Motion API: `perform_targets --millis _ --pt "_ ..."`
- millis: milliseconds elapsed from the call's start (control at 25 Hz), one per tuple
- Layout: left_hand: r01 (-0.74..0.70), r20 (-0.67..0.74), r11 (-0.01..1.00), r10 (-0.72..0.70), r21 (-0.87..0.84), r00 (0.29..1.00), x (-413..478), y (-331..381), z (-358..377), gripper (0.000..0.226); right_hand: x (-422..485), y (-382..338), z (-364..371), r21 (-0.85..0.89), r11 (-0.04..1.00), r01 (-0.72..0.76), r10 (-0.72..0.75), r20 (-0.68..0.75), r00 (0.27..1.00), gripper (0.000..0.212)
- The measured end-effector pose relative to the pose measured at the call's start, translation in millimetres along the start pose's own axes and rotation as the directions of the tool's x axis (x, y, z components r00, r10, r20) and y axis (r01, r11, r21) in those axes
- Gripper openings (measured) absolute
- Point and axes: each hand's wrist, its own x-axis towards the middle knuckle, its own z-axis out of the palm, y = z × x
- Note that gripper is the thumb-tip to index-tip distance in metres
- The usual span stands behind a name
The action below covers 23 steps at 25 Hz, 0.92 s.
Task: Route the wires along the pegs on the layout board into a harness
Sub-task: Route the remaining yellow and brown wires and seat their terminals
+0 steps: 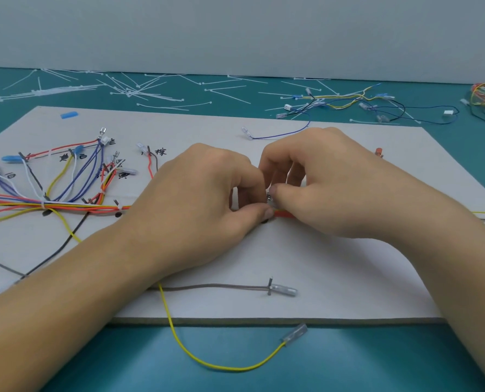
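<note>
Left hand [201,193], right hand [329,188] — both grips tight on the wire bundle [285,214], mid layout board [320,278]

Layout board [320,264] lies flat, white, with handwritten labels. The wire bundle [74,207], orange, yellow, red and white, runs left to right across its middle, and left hand [196,193] and right hand [329,182] pinch it mid-board. Branch wires [80,176] fan up between dark pegs [116,203]. A grey wire [213,285] ends at the near peg [270,285]. A yellow wire [179,343] loops off the front edge.
</note>
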Motion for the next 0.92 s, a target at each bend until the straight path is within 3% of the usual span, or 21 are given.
perform_targets --millis 520,680,920 --pt "0.022 0.012 0.999 -0.021 -0.030 1.000 4 -3 0 0.015 5 5 -5 -0.028 0.997 -0.074 0.072 -0.044 0.996 0.021" --pt "-0.002 0.016 1.000 0.003 -0.015 1.000 2 -2 0 0.016 14 -1 -4 0.061 0.991 -0.115 0.120 -0.082 0.989 0.018" --pt "-0.075 0.064 0.997 0.073 0.029 0.995 4 -4 -4 0.016 117 -8 -19 0.091 0.992 -0.091 0.110 -0.236 0.966 0.023"
